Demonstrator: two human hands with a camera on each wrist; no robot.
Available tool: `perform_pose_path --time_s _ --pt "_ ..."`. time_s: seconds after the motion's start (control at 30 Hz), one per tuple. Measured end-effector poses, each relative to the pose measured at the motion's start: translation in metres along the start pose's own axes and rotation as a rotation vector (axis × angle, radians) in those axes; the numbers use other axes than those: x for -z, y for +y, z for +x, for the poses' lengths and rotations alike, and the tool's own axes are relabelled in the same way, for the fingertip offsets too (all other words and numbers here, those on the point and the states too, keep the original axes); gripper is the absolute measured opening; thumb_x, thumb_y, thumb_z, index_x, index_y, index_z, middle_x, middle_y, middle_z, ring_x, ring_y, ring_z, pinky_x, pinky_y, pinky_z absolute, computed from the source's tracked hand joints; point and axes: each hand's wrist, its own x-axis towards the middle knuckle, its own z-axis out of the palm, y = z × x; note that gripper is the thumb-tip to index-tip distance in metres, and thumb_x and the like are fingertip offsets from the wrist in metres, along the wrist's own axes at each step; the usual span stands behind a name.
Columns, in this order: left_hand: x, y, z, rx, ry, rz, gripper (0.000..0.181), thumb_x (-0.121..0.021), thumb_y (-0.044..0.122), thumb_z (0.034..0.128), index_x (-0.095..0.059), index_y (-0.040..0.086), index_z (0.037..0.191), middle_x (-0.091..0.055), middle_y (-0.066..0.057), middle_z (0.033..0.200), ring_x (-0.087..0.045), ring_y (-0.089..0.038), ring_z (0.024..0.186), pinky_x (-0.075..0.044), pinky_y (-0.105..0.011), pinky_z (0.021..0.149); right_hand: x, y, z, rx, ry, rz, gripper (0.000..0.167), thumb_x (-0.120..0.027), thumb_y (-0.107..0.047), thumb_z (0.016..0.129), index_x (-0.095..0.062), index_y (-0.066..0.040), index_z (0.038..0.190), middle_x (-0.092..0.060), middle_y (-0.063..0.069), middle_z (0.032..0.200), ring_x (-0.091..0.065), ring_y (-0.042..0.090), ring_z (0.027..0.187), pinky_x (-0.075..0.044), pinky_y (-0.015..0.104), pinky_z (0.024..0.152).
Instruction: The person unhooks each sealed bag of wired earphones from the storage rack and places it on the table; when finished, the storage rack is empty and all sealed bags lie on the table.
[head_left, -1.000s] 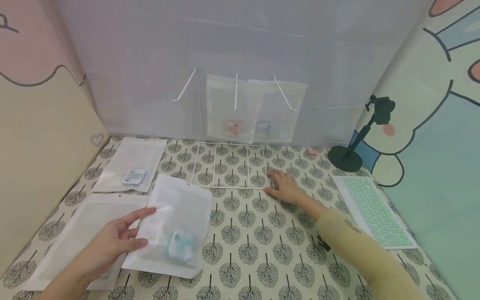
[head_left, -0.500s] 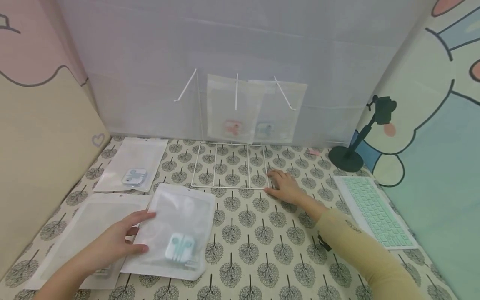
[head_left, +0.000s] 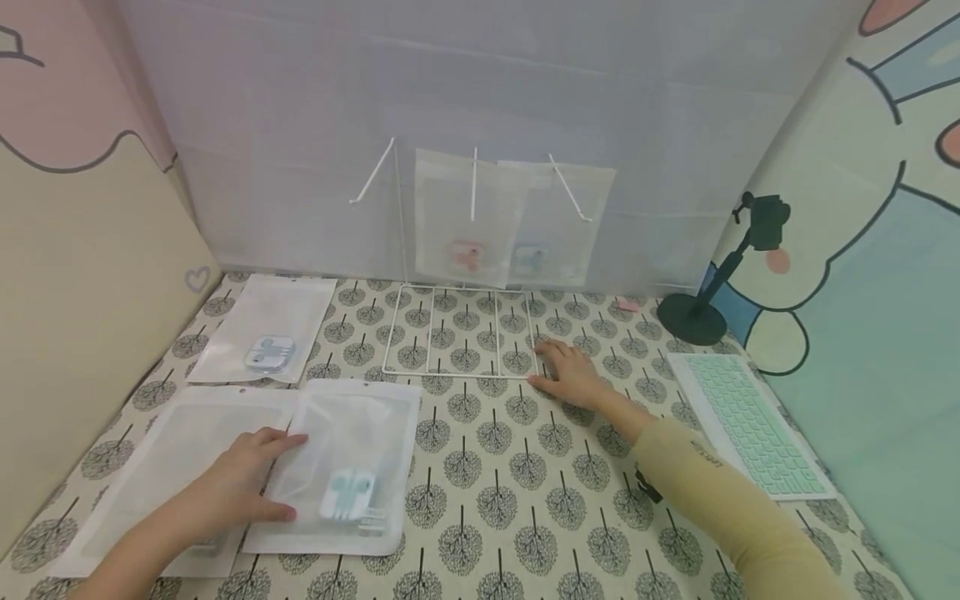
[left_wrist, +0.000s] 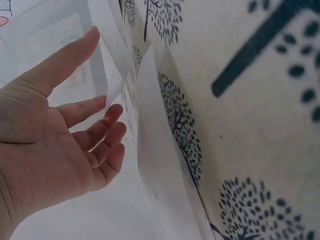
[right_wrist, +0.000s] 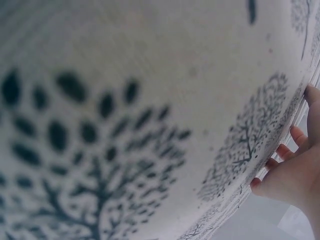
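My left hand (head_left: 232, 487) lies at the left edge of a white zip bag (head_left: 378, 433) holding earphones in a clear case (head_left: 348, 493). Thumb and forefinger are spread apart at that edge, and the left wrist view shows loose fingers (left_wrist: 107, 130) beside the bag's lifted edge. Partly beneath the hand is another white bag (head_left: 187, 442); its contents are mostly hidden. My right hand (head_left: 570, 375) rests on the table, fingertips at the right side of a white wire rack's base (head_left: 465, 376). Its fingers are spread in the right wrist view.
One more bag (head_left: 292, 304) with earphones lies at the back left. Two bags, one with pink earphones (head_left: 467, 255) and one with blue (head_left: 531, 258), hang from the rack's hooks. A keyboard (head_left: 750, 425) and black stand (head_left: 693, 318) are at right.
The bag by my left hand has gone from tilted to lying flat, its top edge coming down. The left hand has sunk slightly with it. My right hand has stayed in place.
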Motion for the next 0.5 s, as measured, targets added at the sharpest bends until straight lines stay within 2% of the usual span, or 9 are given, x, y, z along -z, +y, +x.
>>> perform_pose_path --time_s 0.13,0.27,0.5 --pt "-0.0018 -0.0006 0.0011 0.014 0.014 0.078 0.094 -0.086 0.05 0.0475 -0.058 0.006 0.126 -0.057 -0.011 0.11 -0.049 -0.033 0.101 -0.044 -0.051 0.074 -0.0003 0.0 0.0004 -0.004 -0.004 -0.001 0.061 -0.06 -0.042 0.09 -0.044 -0.006 0.137 -0.039 0.02 0.143 -0.037 0.046 0.128 -0.021 0.064 0.108" --pt "-0.0052 0.0003 0.0022 0.02 0.037 0.135 0.091 -0.086 0.051 0.0457 -0.06 0.01 0.123 -0.056 -0.01 0.106 -0.048 -0.031 0.098 -0.042 -0.048 0.071 -0.0003 0.0001 0.0006 -0.008 -0.007 -0.001 0.062 -0.061 -0.043 0.089 -0.044 -0.007 0.137 -0.039 0.019 0.144 -0.037 0.046 0.128 -0.021 0.064 0.108" --pt "-0.0041 0.0018 0.0045 0.026 -0.006 0.167 0.091 -0.082 0.058 0.0459 -0.061 0.015 0.123 -0.052 -0.012 0.11 -0.045 -0.033 0.1 -0.039 -0.051 0.073 -0.0007 0.0003 0.0015 -0.008 -0.009 -0.005 0.062 -0.061 -0.044 0.089 -0.044 -0.008 0.137 -0.039 0.018 0.144 -0.037 0.045 0.128 -0.021 0.064 0.108"
